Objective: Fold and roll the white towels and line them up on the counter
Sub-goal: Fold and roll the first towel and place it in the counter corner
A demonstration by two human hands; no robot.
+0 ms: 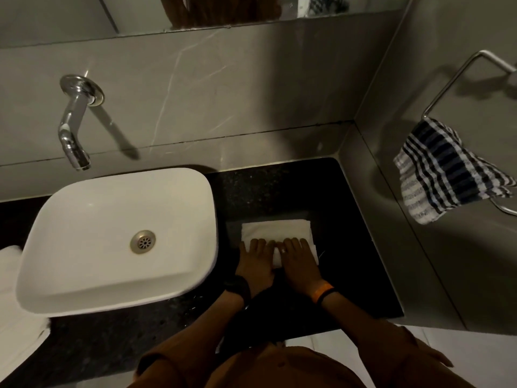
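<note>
A folded white towel (275, 229) lies flat on the black counter (349, 247) to the right of the sink. My left hand (256, 260) and my right hand (300, 261) rest side by side on the towel's near end, where it looks partly rolled under the fingers. Fingers curl over the cloth and press on it. More white towels (16, 303) lie in a pile at the far left edge of the view, beside the sink.
A white basin (112, 278) takes up the left of the counter, with a chrome tap (74, 124) on the wall above it. A checked cloth (444, 172) hangs from a metal ring on the right wall. Grey walls close the counter at back and right.
</note>
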